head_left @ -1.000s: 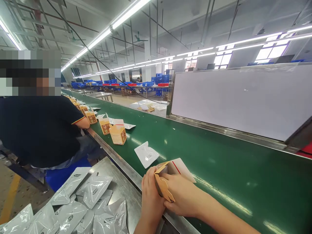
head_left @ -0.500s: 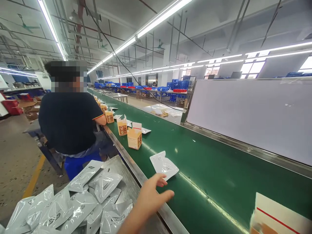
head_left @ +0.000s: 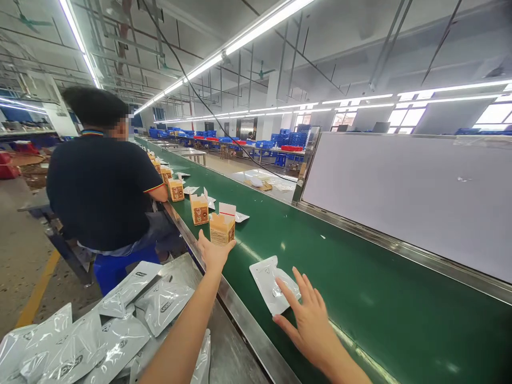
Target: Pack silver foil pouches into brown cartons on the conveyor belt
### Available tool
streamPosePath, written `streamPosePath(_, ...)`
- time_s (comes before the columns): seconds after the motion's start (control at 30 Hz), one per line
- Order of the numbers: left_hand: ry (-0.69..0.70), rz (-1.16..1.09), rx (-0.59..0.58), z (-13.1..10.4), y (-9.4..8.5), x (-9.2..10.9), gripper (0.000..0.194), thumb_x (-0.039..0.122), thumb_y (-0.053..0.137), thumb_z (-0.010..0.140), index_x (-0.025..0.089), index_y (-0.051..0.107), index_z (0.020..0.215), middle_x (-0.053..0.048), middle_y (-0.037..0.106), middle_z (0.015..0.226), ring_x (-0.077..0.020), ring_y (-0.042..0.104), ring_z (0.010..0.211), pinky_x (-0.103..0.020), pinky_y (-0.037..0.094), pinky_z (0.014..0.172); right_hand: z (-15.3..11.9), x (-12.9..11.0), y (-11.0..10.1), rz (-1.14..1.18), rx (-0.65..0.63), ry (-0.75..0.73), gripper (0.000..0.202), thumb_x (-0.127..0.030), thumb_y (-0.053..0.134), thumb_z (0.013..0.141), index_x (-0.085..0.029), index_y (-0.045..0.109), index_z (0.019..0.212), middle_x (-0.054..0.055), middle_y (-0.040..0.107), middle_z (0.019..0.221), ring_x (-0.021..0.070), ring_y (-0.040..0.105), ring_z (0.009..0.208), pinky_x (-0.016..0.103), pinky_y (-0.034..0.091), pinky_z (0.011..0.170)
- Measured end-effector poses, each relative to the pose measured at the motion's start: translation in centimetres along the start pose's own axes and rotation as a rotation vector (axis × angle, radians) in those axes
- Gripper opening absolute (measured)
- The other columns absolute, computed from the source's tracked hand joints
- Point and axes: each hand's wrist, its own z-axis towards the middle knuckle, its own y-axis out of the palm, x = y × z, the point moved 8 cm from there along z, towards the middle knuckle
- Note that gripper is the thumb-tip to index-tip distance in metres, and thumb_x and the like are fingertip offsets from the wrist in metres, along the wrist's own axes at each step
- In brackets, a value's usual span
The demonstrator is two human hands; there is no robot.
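My left hand [head_left: 216, 255] reaches over the belt's metal edge to the nearest carton [head_left: 222, 228], an orange-brown box with its top flaps up. Its fingers and thumb are spread at the carton's near side; whether they touch it I cannot tell. Fingers also spread, my right hand [head_left: 306, 312] is over a silver-white pouch [head_left: 269, 282] lying flat on the green conveyor belt [head_left: 360, 277], and covers its right part. Just beyond the nearest carton stands another open carton [head_left: 199, 208].
A heap of sealed silver pouches [head_left: 124, 341] lies on the metal side table [head_left: 230, 341] at lower left. A co-worker [head_left: 104, 181] sits on a blue stool [head_left: 120, 266] beside the belt. More cartons line the belt farther off. A white panel [head_left: 400, 197] stands along the far side.
My left hand has moved forward from near the pouch to the nearest carton. My right hand has come into view over the pouch. The carton at lower right is out of view.
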Motion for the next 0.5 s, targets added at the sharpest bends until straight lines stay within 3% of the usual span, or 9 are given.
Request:
streamPosePath(0.07,-0.024,0.018,-0.01,0.7,1.1,0.0,0.112,0.032,0.084,0.061,0.022,0.008,0.143,-0.02,0.019,0.152,-0.031,0.023,0.142,-0.053,0.026,0.113,2.6,0.1,3.8,-0.024,-0.003,0.107,0.061,-0.036,0.066,0.078,-0.031,0.049,0.137,0.016,0.032,0.149,0.0469,0.035,0.129,0.068,0.035,0.096)
streamPosePath(0.1,-0.034,0.024,-0.017,1.1,1.6,-0.1,0.112,0.031,0.084,0.06,0.023,0.008,0.143,-0.019,0.02,0.153,-0.0312,0.023,0.142,-0.055,0.027,0.112,3.4,0.3,5.1,-0.021,0.016,0.141,0.06,-0.032,0.065,0.077,-0.027,0.052,0.135,0.019,0.041,0.142,0.0475,0.044,0.122,0.068,0.039,0.09)
streamPosePath(0.2,-0.046,0.035,-0.044,2.3,2.8,-0.5,0.108,0.029,0.084,0.058,0.024,0.014,0.14,-0.019,0.03,0.149,-0.0325,0.028,0.14,-0.058,0.03,0.109,4.4,1.0,6.1,0.056,0.076,0.121,0.047,-0.02,0.055,0.078,-0.022,0.059,0.125,0.014,0.063,0.113,0.0313,0.063,0.095,0.048,0.052,0.08)
streamPosePath(0.27,-0.035,0.032,-0.068,2.7,3.5,-0.7,0.097,0.026,0.083,0.059,0.023,0.023,0.135,-0.017,0.043,0.14,-0.0329,0.04,0.132,-0.056,0.034,0.106,4.1,1.8,4.1,0.129,0.153,0.104,0.044,-0.018,0.05,0.075,-0.02,0.061,0.118,0.008,0.068,0.098,0.0221,0.065,0.081,0.033,0.054,0.07)
streamPosePath(0.37,0.029,0.013,-0.114,1.7,4.2,-0.5,0.078,0.021,0.079,0.059,0.022,0.035,0.124,-0.013,0.054,0.127,-0.0297,0.053,0.12,-0.047,0.043,0.1,3.6,2.5,-1.7,0.218,0.328,0.117,0.032,-0.021,0.05,0.073,-0.02,0.063,0.102,0.002,0.069,0.087,0.0172,0.065,0.07,0.026,0.052,0.06)
streamPosePath(0.5,0.206,-0.045,-0.244,-3.9,5.0,1.1,0.073,0.014,0.077,0.055,0.024,0.042,0.119,-0.005,0.058,0.12,-0.0238,0.056,0.116,-0.036,0.046,0.098,3.3,1.2,-10.7,0.278,0.65,0.106,0.018,-0.023,0.055,0.077,-0.025,0.063,0.093,0.0,0.062,0.095,0.0143,0.061,0.079,0.023,0.049,0.063)
